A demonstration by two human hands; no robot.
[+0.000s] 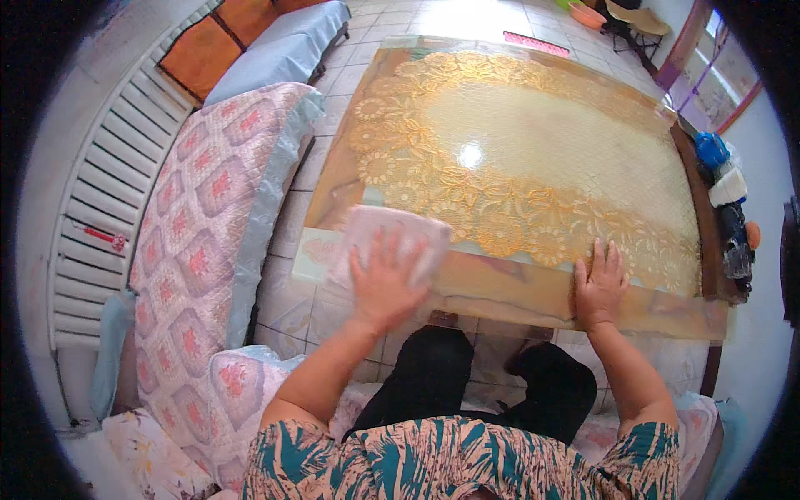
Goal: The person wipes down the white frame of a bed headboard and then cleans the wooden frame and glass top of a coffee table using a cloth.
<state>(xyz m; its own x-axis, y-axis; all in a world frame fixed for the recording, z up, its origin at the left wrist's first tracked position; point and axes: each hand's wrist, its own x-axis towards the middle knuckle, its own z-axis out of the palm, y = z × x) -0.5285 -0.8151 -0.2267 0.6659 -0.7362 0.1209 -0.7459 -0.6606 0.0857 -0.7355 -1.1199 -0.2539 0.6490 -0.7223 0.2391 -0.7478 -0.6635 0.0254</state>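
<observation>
My left hand (386,279) lies flat with fingers spread on a folded pale pink cloth (433,231). The cloth rests over the near left corner of the table (492,283); part of it is hidden beneath my palm. On the table's near edge, toward the right, my right hand (602,287) is laid flat, fingers apart and nothing in it. A clear sheet over a gold floral table cover (567,125) shines under both hands.
A sofa with a pink quilted cover (200,200) runs along the left, beside a white radiator (108,200). Several items, including a blue object (711,150), stand by the table's right edge. A pink strip (536,43) shows past the far edge.
</observation>
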